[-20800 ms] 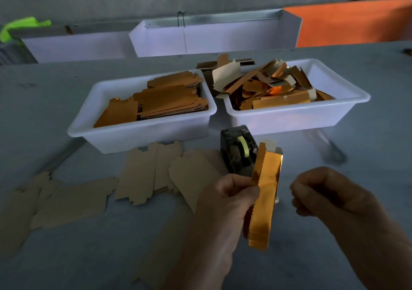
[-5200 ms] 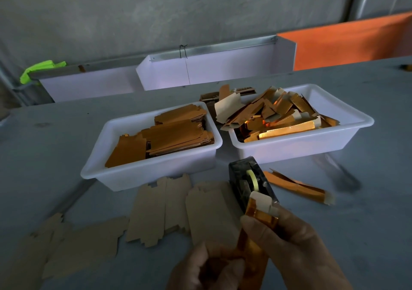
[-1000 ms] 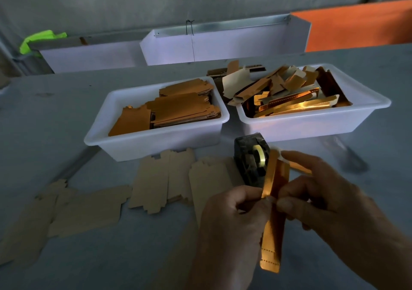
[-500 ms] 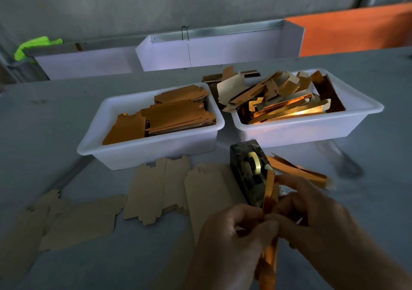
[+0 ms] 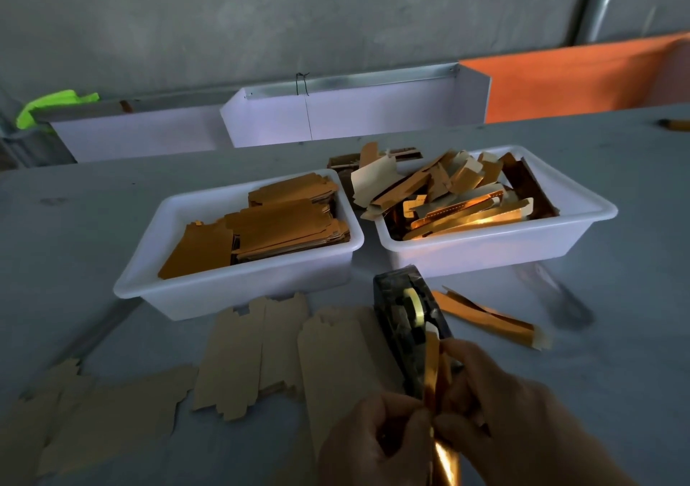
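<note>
At the near edge of the worktop (image 5: 74,231), the 2 hands are together, both clamped on 1 narrow gold card strip (image 5: 432,370). The left hand (image 5: 369,444) pinches the strip from its left side between thumb and fingertip, and the right hand (image 5: 500,426) curls its fingers round it from the right, so the fingertips of both nearly touch across it. The strip stands almost upright between them. Its top end rises in front of the near end of a dark tape dispenser (image 5: 403,317), and its shiny lower end runs out of view at the bottom edge. Whether the strip touches the dispenser cannot be told. Just right of the dispenser, 1 folded gold piece (image 5: 489,321) lies flat on the worktop. To the left of the dispenser, several plain brown card blanks (image 5: 257,347) lie spread out, some overlapping. Behind these stand 2 white bins side by side. The left bin (image 5: 231,291) holds flat gold cards (image 5: 283,220) in neat stacks, and the right bin (image 5: 485,254) holds a loose heap of folded gold pieces (image 5: 448,201). A dark blurred object (image 5: 560,299) lies in front of the right bin. Farther back sit a white trough (image 5: 354,115), an orange panel (image 5: 578,74) and something bright green (image 5: 56,102).
</note>
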Tool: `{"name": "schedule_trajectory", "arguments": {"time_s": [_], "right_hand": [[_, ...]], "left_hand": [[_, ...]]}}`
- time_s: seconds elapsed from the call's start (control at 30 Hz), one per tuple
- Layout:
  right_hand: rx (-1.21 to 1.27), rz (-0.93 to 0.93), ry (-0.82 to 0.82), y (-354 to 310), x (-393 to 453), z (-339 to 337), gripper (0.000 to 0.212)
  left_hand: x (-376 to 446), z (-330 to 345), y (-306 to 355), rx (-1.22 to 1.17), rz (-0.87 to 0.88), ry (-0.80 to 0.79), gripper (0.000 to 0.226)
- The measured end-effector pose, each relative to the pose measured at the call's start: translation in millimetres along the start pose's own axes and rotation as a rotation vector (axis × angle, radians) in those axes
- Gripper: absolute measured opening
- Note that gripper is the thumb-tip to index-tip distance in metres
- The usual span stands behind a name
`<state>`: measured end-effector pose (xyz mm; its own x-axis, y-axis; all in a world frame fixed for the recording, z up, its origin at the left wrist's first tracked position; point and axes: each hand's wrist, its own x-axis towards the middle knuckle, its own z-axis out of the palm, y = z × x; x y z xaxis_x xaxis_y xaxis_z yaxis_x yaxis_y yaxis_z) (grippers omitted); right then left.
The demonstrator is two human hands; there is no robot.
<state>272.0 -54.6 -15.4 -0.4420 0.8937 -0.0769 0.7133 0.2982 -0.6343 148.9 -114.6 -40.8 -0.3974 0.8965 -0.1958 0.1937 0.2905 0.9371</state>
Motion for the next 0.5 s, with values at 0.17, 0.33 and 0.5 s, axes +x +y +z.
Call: {"name": "schedule_trajectory", "arguments": {"time_s": [0.17,0.33,0.5], "right_hand": [[-0.124,0.054,-0.004,-8.8,1.8,-3.3,0.060],[0.132,-0.018,0.078,0.2,-3.1,-11.1,0.039],[0.532,0.065,-0.268,2.4,3.4,-19.4,0.006]], "left_hand": [[-5.1,9.9,-4.5,0.049,0.078,0.114,0.025],[-9.0,1.9,9.7,-0.060,0.118,0.138,0.012],[2.2,-17.3,14.3,-0.327,-0.056,-0.059,0.032]]}}
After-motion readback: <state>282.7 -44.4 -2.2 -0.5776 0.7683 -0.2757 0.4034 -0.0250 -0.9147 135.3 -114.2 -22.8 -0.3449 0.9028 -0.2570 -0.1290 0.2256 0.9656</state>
